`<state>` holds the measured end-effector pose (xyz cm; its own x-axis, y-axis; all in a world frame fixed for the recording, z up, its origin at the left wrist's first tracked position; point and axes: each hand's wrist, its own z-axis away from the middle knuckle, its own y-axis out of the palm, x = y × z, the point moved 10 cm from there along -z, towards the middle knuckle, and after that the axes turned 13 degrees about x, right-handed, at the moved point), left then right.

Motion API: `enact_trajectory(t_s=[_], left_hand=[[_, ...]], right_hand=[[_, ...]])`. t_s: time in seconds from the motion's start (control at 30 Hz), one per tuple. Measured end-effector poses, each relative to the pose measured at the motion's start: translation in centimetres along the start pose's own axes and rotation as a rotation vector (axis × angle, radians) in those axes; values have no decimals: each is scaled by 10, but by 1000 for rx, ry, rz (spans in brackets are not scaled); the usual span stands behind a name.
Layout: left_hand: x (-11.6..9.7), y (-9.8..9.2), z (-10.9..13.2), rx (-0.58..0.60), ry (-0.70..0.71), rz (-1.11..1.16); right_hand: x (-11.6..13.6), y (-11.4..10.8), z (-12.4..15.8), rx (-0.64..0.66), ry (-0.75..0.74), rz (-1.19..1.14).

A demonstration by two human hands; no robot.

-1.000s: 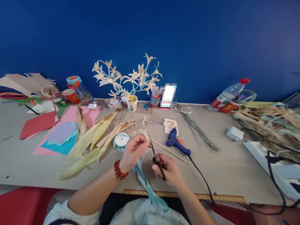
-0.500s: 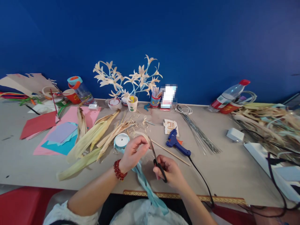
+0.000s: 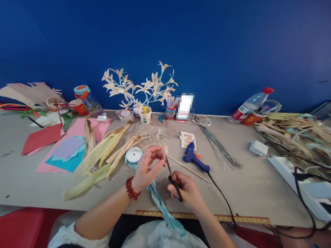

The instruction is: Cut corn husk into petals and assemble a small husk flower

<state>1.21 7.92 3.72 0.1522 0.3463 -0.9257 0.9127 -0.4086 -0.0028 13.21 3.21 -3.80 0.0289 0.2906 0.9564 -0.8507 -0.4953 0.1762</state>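
My left hand (image 3: 148,169) is raised over the middle of the table, its thumb and fingertips pinched on a small pale piece of corn husk (image 3: 166,149). Most of that piece is hidden by the fingers and blades. In my right hand (image 3: 188,191) is a pair of black-handled scissors (image 3: 169,168), pointing up and away with the blade tips beside the left fingertips. The blades look nearly closed. A light-blue ribbon (image 3: 159,201) runs under my left wrist from its white spool (image 3: 134,155) and hangs over the front edge.
Corn husks (image 3: 102,156) and coloured paper (image 3: 66,148) lie to the left. A blue glue gun (image 3: 194,158), a wooden stick (image 3: 191,169) and wires (image 3: 221,148) are on the right, near a power strip (image 3: 287,174). Husk flowers in a white cup (image 3: 145,116) stand behind.
The pale husk strip that stretched left behind my left fingers now shows as a small upright piece by the blade tips. The scissors have shifted slightly left, and their blades look closer together.
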Motion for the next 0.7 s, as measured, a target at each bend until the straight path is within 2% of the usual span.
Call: enact_trajectory(t_s=[0.27, 0.7], left_hand=[[3, -1, 1, -32, -56, 53], [-3, -1, 2, -75, 7, -60]], right_hand=[[3, 3, -1, 5, -4, -20], [5, 5, -5, 3, -53, -41]])
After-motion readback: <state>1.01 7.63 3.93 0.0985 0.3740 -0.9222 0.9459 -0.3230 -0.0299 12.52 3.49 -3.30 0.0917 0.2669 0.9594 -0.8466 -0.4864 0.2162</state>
